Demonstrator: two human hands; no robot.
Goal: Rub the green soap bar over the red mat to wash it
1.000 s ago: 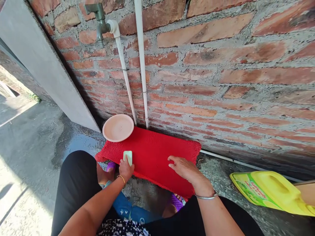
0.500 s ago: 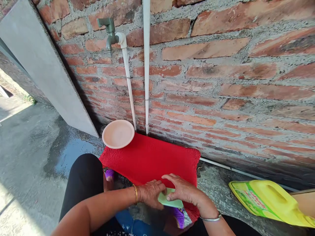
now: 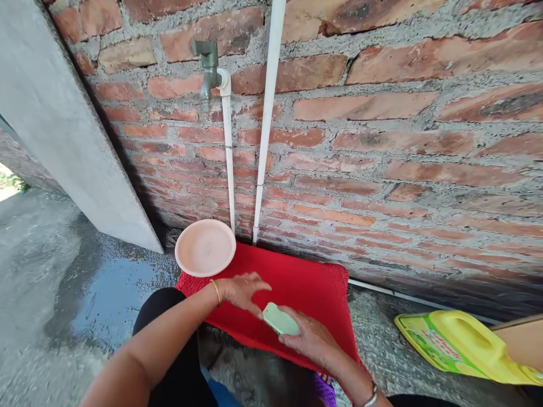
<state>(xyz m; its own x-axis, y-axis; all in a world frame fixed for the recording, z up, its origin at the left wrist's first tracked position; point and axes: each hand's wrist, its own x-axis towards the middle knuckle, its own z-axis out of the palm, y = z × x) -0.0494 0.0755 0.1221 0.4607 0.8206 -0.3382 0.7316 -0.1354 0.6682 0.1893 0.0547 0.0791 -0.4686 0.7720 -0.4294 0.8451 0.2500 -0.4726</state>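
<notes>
My right hand grips a pale green block with rounded corners; whether it is a bar of soap or a brush back I cannot tell. It is held above the near part of a wet-looking red cloth, which lies spread out in front of me. My left hand hovers over the cloth with its fingers stretched apart, close to the left end of the block and holding nothing. A pink basin rests at the cloth's far left corner.
A brick wall rises behind the cloth, with a tap and white pipes. A yellow jug lies to the right. At left, a grey slab leans on the wall beside a puddle.
My left hand has come off the green block and moved left and up, fingers spreading. My right hand has lifted the block a little and shifted left, gripping it from the right side.
</notes>
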